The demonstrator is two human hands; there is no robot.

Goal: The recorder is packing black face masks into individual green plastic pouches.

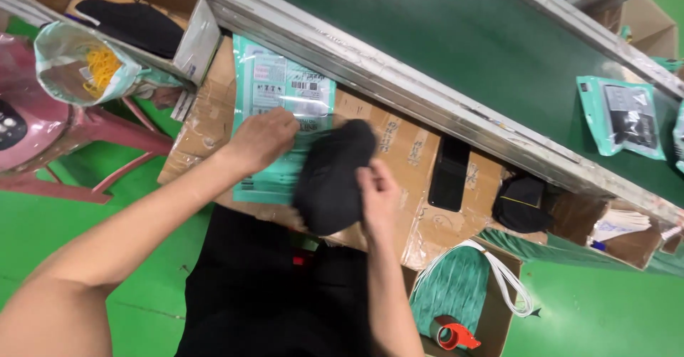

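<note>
A teal plastic mailer bag (283, 93) with a white label lies flat on a cardboard-covered worktop (410, 150). My left hand (262, 137) presses down on the bag's middle. My right hand (377, 197) grips a folded black garment (333, 175) at the bag's right edge; whether part of the garment is inside the bag I cannot tell.
A green conveyor belt (456, 36) runs behind the worktop with a packed teal bag (627, 118) on it. A black phone (449, 175) and a black pouch (524, 204) lie to the right. Below sits a box of teal bags (456, 286) with a red tape dispenser (456, 335). A pink stool (43, 136) stands left.
</note>
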